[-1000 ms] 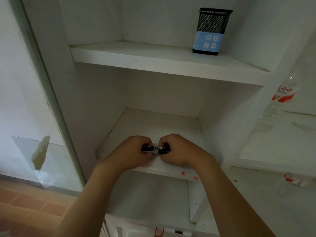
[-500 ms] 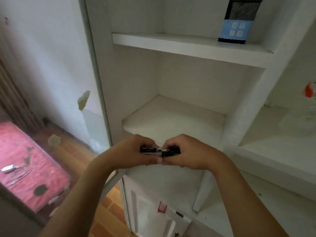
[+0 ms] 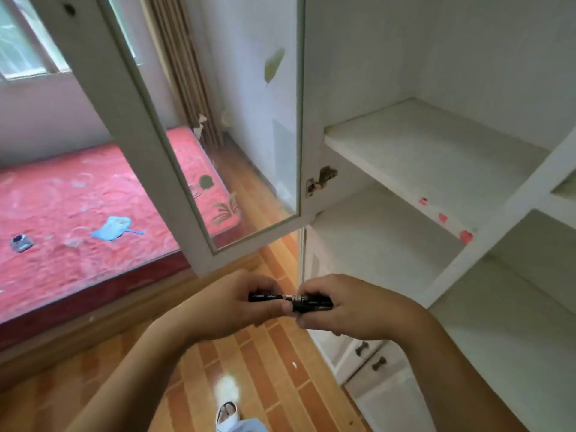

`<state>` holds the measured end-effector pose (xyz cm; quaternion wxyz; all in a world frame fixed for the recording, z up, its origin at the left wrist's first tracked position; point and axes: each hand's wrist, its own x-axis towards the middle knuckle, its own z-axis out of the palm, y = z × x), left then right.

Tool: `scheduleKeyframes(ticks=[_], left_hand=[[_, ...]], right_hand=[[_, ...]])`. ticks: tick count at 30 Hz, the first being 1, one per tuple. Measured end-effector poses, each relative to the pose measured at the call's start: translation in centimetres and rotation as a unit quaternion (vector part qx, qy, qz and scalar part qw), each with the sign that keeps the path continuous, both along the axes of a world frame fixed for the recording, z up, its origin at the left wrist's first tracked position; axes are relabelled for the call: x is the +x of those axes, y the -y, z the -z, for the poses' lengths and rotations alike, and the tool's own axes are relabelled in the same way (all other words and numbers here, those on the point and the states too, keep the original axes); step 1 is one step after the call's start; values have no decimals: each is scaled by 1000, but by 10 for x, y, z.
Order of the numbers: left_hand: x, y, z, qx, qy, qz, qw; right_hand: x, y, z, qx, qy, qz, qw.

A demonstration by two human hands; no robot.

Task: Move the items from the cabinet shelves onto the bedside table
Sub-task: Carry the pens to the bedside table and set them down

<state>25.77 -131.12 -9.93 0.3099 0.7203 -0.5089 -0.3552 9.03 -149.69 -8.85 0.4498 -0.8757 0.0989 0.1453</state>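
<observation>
1. View has been swung left since 0.5 s ago: cabinet (image 3: 436, 157) shelves now sit at 2–3 o'clock, its glass door (image 3: 199, 126) open at 11 o'clock, red mattress (image 3: 78, 207) at 9 o'clock.
2. Pen holder on the upper shelf is no longer in frame; bedside table not visible.
3. Black pen-like item (image 3: 290, 301) has been carried off the shelf, now held horizontally over the wood floor (image 3: 249, 369), just below centre.
4. Left hand (image 3: 230, 304) is gripping one end, right hand (image 3: 339, 307) the other; grip unchanged.
5. Judgement: transport phase under way; drop-off still to be located.
</observation>
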Motion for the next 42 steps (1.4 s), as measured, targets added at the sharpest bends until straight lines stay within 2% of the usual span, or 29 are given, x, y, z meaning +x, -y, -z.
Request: scheduleKeyframes(ticks=[6,11,22,32,42], left_hand=[[-23,-87,7,32,28,-88,995],[-46,-169,12,89,68,-142,983],[-114,-427,10,185,168,-245,937],[-186,-645,6,172,139,-441,870],[-210,-780,27,128,22,-578,806]], right_hand=[[14,-64,10,-6,-29,-95,995],[25,-131,17,-106,-25,-166,980],[36,-382,16,-153,-27,-340,927],[45,-628,8,-157,-3,-499,852],[87,-772,25,-132,15,-609,782]])
